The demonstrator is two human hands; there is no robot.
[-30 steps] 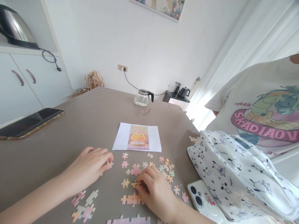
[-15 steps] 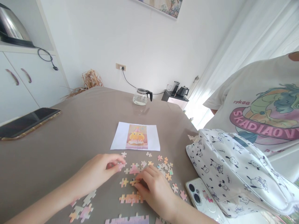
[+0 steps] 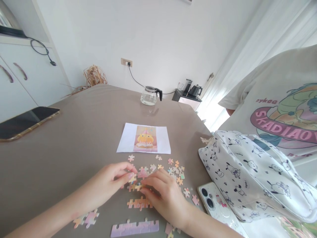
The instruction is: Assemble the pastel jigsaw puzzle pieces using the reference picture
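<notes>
My left hand point(image 3: 109, 184) and my right hand point(image 3: 163, 195) meet over small pastel puzzle pieces point(image 3: 135, 186) on the brown table point(image 3: 81, 132). The left fingertips pinch a piece point(image 3: 133, 178) and press it against the pieces under the right fingertips. A joined orange-pink strip point(image 3: 139, 203) lies just below the hands, and a longer purple strip point(image 3: 135, 227) lies nearer to me. Several loose pieces point(image 3: 176, 172) lie to the right of the hands. A reference picture point(image 3: 145, 138) on white paper lies beyond them.
A white patterned bag point(image 3: 247, 175) and a white phone point(image 3: 218, 206) sit at the right, beside a person in a printed T-shirt point(image 3: 279, 112). A dark phone point(image 3: 23, 120) lies at the far left. A glass pot point(image 3: 149, 96) stands at the far edge.
My left hand has moved right with a piece, from apart to touching the pieces at my right fingertips. The view has tilted down slightly.
</notes>
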